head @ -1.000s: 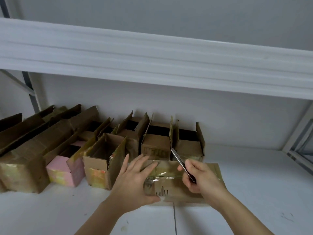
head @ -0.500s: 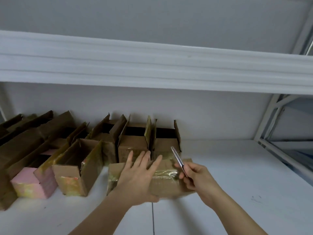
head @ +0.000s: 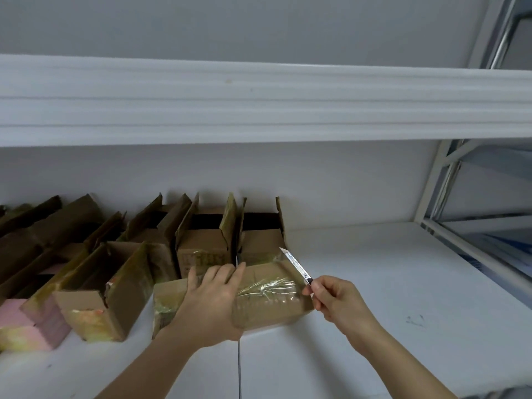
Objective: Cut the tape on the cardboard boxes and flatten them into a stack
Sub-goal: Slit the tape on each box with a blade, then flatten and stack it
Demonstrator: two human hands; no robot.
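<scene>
A taped cardboard box lies on its side on the white shelf, wrinkled clear tape across its top. My left hand presses flat on the box's left half, fingers straight and reaching its far edge. My right hand pinches a thin utility knife at the box's right end; the blade points up and to the left over the box's far right corner. Behind stands a row of open-topped cardboard boxes.
More open boxes run off to the left, one holding a pink block. An upper shelf beam hangs overhead. A white metal upright and frame bound the right side.
The view has swung right, so the boxes sit further left in frame. My right hand has drawn the knife to the box's right end. My left hand stays pressed on the box.
</scene>
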